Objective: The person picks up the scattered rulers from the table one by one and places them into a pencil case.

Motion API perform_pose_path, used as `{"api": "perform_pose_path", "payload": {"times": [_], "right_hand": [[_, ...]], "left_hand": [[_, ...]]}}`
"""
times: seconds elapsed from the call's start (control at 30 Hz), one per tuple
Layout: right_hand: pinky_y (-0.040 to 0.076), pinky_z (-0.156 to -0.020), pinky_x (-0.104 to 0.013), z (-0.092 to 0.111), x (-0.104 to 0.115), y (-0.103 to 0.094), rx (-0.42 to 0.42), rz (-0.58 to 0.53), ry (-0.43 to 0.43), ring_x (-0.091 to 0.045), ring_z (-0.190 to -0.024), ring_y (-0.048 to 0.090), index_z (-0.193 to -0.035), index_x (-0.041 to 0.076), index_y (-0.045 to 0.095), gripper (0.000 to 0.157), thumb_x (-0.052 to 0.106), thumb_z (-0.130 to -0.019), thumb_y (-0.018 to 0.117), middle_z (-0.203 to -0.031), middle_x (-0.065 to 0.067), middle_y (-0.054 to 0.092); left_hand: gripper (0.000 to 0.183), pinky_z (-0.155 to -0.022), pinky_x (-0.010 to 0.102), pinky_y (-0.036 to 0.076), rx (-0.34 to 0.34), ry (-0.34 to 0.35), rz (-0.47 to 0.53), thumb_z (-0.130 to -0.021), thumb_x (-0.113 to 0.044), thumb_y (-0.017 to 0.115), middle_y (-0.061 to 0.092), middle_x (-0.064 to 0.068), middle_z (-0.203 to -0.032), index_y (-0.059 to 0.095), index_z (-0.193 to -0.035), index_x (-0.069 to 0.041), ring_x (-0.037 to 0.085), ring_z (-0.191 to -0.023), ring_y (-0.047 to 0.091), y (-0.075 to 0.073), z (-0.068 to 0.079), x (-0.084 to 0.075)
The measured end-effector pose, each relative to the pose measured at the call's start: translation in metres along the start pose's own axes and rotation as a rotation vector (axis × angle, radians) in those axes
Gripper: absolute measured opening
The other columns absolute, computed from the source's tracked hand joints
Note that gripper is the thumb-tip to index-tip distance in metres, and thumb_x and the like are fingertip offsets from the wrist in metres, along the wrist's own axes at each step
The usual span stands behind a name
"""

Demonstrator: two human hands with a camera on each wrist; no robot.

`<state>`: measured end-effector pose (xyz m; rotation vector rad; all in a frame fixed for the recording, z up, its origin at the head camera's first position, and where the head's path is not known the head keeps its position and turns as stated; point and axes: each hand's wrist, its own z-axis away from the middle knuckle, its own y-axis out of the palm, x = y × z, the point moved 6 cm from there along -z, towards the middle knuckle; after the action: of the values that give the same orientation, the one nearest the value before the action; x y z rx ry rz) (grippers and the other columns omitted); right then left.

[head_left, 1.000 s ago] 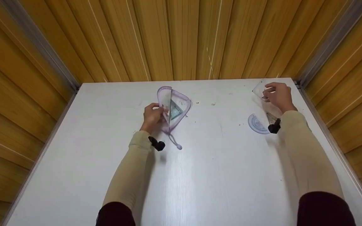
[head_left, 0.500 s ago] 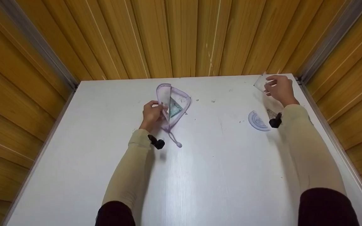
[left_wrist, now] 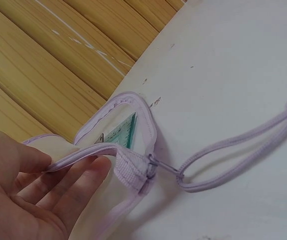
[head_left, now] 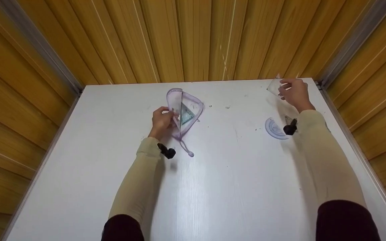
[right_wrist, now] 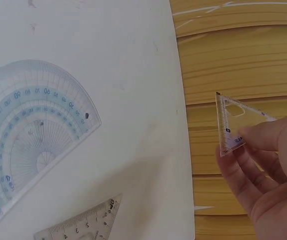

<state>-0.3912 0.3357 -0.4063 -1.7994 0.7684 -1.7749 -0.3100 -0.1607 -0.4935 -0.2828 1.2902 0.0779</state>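
A lilac-edged zip pouch (head_left: 198, 101) with clear sides stands open on the table, a green set square (head_left: 187, 115) inside it. My left hand (head_left: 162, 121) pinches the pouch's near-left edge between thumb and fingers, as the left wrist view also shows. Over the table's far right corner, my right hand (head_left: 296, 93) holds up a clear set square (right_wrist: 228, 131), pinched between thumb and fingers. Below that hand lie a clear blue-marked protractor (right_wrist: 46, 112) and another clear set square (right_wrist: 86, 222), partly hidden by the right wrist camera in the head view.
The white table (head_left: 233, 187) ends at a wood-patterned wall (head_left: 193, 40) at the back, with similar walls left and right. A lilac strap (left_wrist: 233, 145) with a bead-like end trails from the pouch's zip. Small marks dot the tabletop.
The right hand has risen slightly with the clear set square, then shifted a little left. The left hand still holds the pouch in the same place.
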Motion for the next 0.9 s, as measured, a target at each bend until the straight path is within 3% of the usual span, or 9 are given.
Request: {"api": "perform_pose_path", "payload": {"times": [0.33, 0.43, 0.67, 0.9], "right_hand": [[0.052, -0.062, -0.014, -0.001, 0.008, 0.008, -0.010, -0.037, -0.031, -0.010, -0.074, 0.071, -0.140, -0.001, 0.058, 0.040, 0.009, -0.102, 0.061, -0.123, -0.025, 0.064], [0.053, -0.064, -0.015, -0.002, 0.013, 0.010, -0.003, -0.049, -0.027, -0.010, -0.076, 0.071, -0.141, -0.001, 0.058, 0.040, 0.009, -0.102, 0.061, -0.123, -0.024, 0.064], [0.056, -0.073, -0.019, -0.004, 0.016, 0.021, 0.042, -0.060, 0.044, -0.027, -0.098, 0.072, -0.145, 0.003, 0.055, 0.043, 0.011, -0.103, 0.059, -0.129, -0.021, 0.063], [0.057, -0.078, -0.022, -0.006, 0.023, 0.033, 0.062, -0.102, 0.080, -0.027, -0.102, 0.070, -0.146, 0.004, 0.054, 0.044, 0.011, -0.103, 0.060, -0.132, -0.020, 0.061]], "left_hand": [[0.026, -0.059, 0.031, 0.053, 0.009, 0.051, 0.019, -0.094, -0.010, 0.066, 0.073, 0.009, -0.084, 0.067, -0.118, -0.001, 0.017, -0.063, 0.061, 0.000, 0.002, -0.001], [0.026, -0.061, 0.033, 0.055, 0.005, 0.049, 0.043, -0.094, -0.009, 0.065, 0.074, 0.010, -0.086, 0.066, -0.118, 0.000, 0.017, -0.065, 0.063, 0.000, 0.002, -0.002], [0.025, -0.063, 0.034, 0.055, 0.007, 0.046, 0.024, -0.096, -0.010, 0.062, 0.075, 0.010, -0.089, 0.066, -0.119, -0.001, 0.018, -0.067, 0.064, -0.001, 0.002, -0.002], [0.025, -0.063, 0.034, 0.055, 0.009, 0.041, 0.029, -0.097, -0.009, 0.060, 0.076, 0.011, -0.093, 0.065, -0.120, -0.002, 0.018, -0.069, 0.065, -0.002, 0.003, -0.002]]}}
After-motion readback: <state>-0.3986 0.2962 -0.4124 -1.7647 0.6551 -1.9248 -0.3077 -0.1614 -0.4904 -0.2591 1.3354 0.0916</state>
